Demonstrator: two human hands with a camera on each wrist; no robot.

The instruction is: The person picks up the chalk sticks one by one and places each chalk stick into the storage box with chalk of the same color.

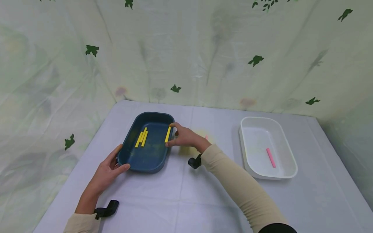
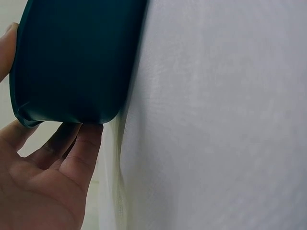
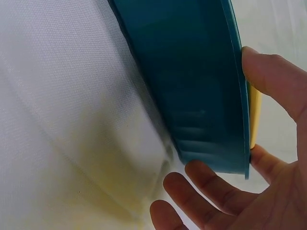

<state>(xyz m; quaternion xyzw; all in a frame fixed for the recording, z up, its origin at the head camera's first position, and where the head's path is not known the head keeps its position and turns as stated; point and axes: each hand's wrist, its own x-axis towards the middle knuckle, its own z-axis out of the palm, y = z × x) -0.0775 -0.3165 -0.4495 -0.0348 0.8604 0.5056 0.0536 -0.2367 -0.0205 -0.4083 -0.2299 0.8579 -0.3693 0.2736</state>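
Observation:
A dark blue tray (image 1: pixel 151 161) stands at the left of the table, with several yellow chalk sticks (image 1: pixel 141 137) lying inside it. My left hand (image 1: pixel 106 173) grips the tray's near left corner, thumb on one side and fingers against the outer wall (image 2: pixel 72 72). Over the tray's right rim, my right hand (image 1: pixel 186 137) pinches another yellow chalk stick (image 1: pixel 167 134) lengthwise between thumb and index finger. In the right wrist view this stick (image 3: pixel 255 117) shows just past the rim, while the other fingers (image 3: pixel 192 196) are spread outside the tray wall.
A white tray (image 1: pixel 253 173) stands at the right, holding one pink stick (image 1: pixel 271 158). The tip of something pink (image 1: pixel 206 137) shows behind my right wrist, near a yellowish patch (image 1: pixel 186 150) on the white tablecloth (image 1: pixel 204 200). A patterned curtain (image 1: pixel 189 58) hangs behind the table.

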